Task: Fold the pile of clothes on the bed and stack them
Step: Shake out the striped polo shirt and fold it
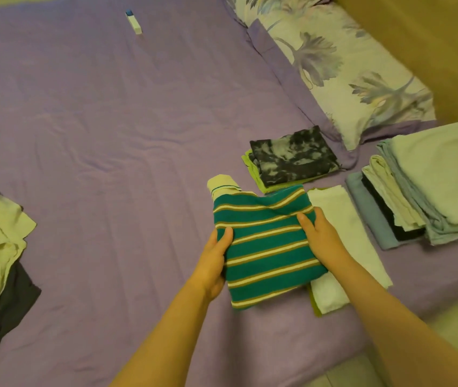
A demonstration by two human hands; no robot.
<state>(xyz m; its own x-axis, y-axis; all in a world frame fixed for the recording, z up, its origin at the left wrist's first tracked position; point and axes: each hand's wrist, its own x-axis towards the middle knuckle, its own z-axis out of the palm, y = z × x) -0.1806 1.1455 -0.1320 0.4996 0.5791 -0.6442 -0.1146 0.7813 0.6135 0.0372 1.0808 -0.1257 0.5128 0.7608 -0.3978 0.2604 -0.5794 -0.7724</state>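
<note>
Knitted, seemingly, folded striped shirt [266, 247] gripped by both hands.

No legible text, label, brand, number or sign appears anywhere in view. The small white rectangular box with a blue end [134, 21], lying on the purple bed sheet [110, 121], shows no readable marking at this size. The folded teal striped knit shirt [266, 247] bears no visible lettering.

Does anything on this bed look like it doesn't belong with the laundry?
Yes: a small white box with a blue end lies alone far up the purple sheet, away from every garment. It isn't clothing; what it is can't be told.
</note>
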